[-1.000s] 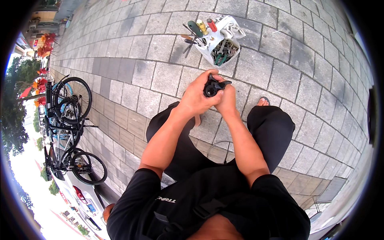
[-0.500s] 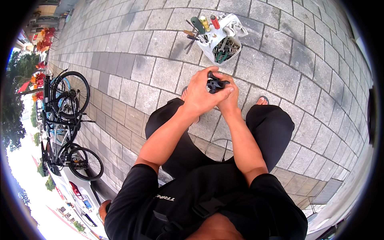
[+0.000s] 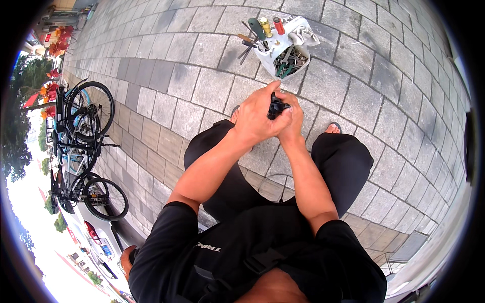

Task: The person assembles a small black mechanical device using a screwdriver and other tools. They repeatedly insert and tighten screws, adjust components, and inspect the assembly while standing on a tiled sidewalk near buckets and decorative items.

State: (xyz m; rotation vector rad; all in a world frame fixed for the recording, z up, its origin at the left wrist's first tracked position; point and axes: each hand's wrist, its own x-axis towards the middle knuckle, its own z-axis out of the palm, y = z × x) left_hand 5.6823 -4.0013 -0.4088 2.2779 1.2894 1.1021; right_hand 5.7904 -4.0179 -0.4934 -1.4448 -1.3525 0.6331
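Both of my hands meet in front of my knees around a small black part with a lever (image 3: pixel 277 107), which looks like a bicycle shifter. My left hand (image 3: pixel 255 116) closes on its left side, with the thumb lying across the near side. Wrapped round the right side is my right hand (image 3: pixel 294 117). The fingers cover much of the part, so its full shape is hidden. Just beyond the hands stands a white tool caddy (image 3: pixel 266 61) filled with metal tools (image 3: pixel 289 61). Screwdrivers with green (image 3: pixel 256 29), yellow (image 3: pixel 265 27) and red (image 3: pixel 279 26) handles stick up from it.
A whitish rag (image 3: pixel 303 35) hangs over the caddy's right side. Grey paving (image 3: pixel 197 83) surrounds me. A thin cable (image 3: pixel 277 175) curves between my legs. Bicycles (image 3: pixel 81 139) stand at the left, with a white car (image 3: pixel 96 217) behind them.
My hands have turned the black part slightly, and its lever is now more covered by the fingers. The whole view has shifted a little, and the caddy appears slightly further right.
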